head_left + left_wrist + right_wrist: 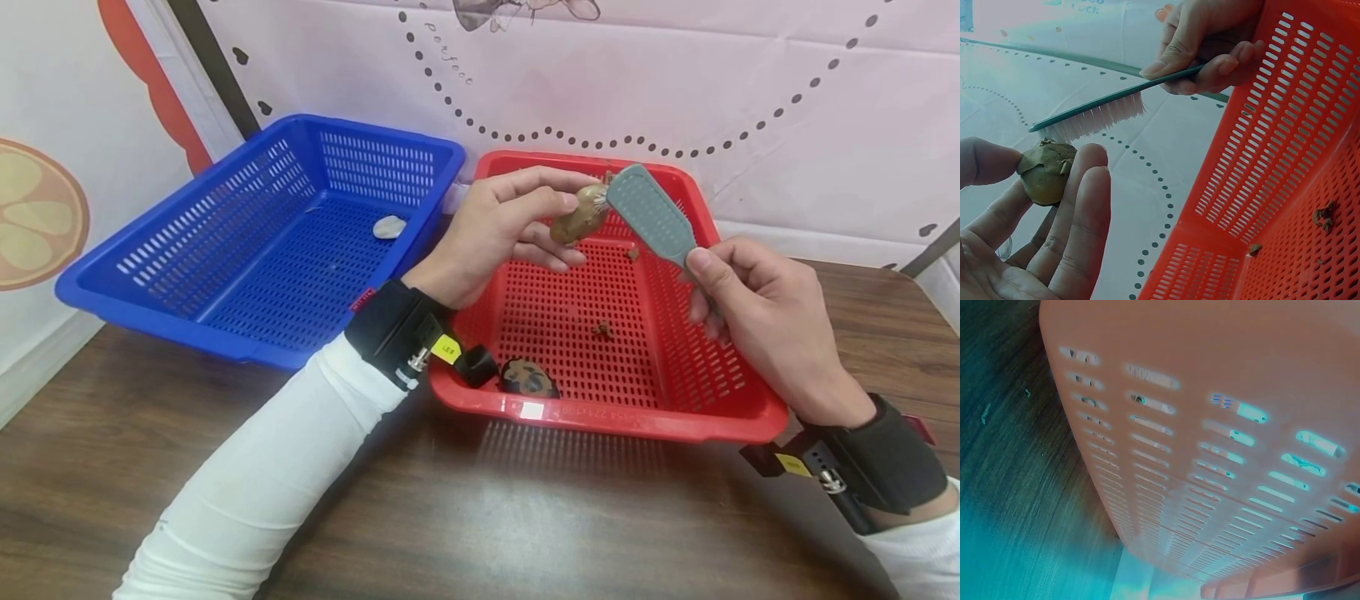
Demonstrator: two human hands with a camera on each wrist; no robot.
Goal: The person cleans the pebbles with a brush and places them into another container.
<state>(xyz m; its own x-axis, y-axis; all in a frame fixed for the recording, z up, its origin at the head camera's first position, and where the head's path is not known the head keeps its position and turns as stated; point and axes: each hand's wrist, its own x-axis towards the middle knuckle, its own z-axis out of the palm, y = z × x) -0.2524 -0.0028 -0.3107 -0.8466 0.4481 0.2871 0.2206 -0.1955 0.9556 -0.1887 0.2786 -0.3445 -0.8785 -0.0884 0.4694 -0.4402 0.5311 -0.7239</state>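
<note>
Over the red basket [570, 421], my left hand [517, 212] pinches a rounded, mud-caked stone [581, 218] between thumb and fingertips. In the left wrist view brown mud covers the upper part of the stone [1047, 175], and a smooth yellowish side shows below. My right hand [780, 317] grips a grey-green brush [652, 217] by its handle. The white bristles [1097, 119] touch the top of the stone. The right wrist view shows only the outer wall of the red basket [1166, 500] and some tabletop, not the hand.
A dark stone with brown mud patches [528, 379] lies in the red basket's near left corner, with mud crumbs [602, 331] on its floor. To the left stands a blue basket [195, 333] holding a whitish flat stone [388, 227]. Both sit on a wooden table [480, 533] before a printed cloth.
</note>
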